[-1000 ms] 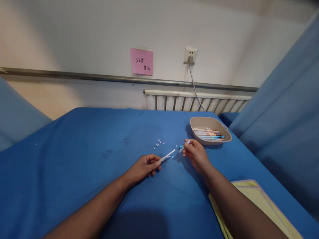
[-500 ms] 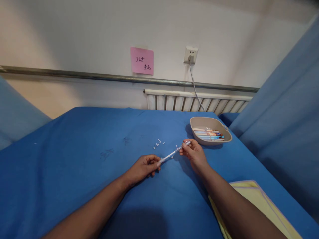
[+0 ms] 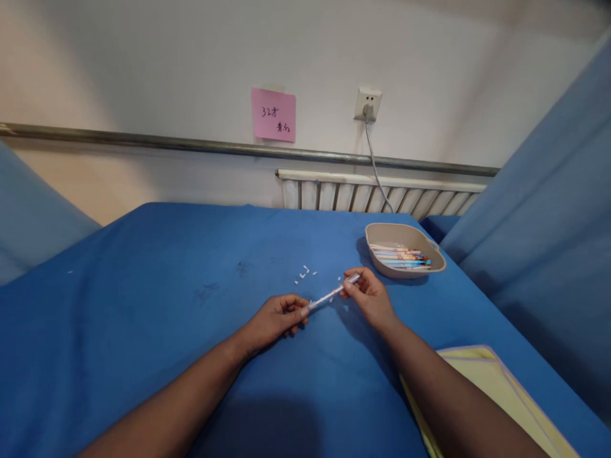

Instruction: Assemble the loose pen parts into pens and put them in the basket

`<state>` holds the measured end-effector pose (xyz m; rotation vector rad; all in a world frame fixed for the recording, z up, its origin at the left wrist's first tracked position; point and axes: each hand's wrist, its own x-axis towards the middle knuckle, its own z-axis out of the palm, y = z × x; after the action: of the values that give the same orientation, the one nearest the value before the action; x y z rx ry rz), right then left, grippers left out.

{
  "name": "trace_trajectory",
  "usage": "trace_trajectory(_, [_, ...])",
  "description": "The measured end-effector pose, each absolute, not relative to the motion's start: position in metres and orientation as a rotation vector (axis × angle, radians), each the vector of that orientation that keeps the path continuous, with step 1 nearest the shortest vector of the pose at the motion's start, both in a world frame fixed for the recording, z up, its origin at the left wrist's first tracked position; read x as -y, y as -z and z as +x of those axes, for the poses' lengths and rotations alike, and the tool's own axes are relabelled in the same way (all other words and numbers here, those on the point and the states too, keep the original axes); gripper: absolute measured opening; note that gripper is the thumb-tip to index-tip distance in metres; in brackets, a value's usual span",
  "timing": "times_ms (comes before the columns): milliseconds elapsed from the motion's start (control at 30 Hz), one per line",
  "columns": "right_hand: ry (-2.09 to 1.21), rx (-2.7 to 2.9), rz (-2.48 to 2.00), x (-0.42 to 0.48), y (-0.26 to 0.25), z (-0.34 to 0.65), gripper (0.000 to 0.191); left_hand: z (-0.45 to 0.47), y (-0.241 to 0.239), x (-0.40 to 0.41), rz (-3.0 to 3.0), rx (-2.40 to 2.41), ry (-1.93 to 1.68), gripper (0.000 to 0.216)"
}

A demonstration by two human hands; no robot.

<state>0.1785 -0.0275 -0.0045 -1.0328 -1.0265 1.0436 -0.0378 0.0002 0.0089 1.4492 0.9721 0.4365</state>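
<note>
A thin white pen (image 3: 329, 295) spans between my two hands over the blue table (image 3: 143, 299). My left hand (image 3: 277, 318) rests on the cloth and pinches the pen's near end. My right hand (image 3: 370, 298) pinches the far end, where a clear cap or tip shows. Several small white bits (image 3: 303, 274) lie scattered on the cloth just beyond the pen. A beige oval tray (image 3: 405, 233) holding several coloured pens sits to the right of my right hand.
A yellow cloth (image 3: 501, 394) lies at the near right under my right forearm. Blue partitions (image 3: 548, 210) rise on both sides. On the wall behind are a radiator (image 3: 372, 194), a plugged socket (image 3: 367, 105) and a pink note (image 3: 273, 115).
My right hand, first apart with a small piece, has moved left to the pen held by my left hand. The two parts now meet in one line.
</note>
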Motion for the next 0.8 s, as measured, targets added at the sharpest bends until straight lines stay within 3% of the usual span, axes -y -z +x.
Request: trace_trajectory(800, [-1.106, 1.35, -1.212, 0.043, -0.003, 0.17, 0.016, -0.036, -0.012, 0.005, 1.426, -0.939, -0.581, 0.029])
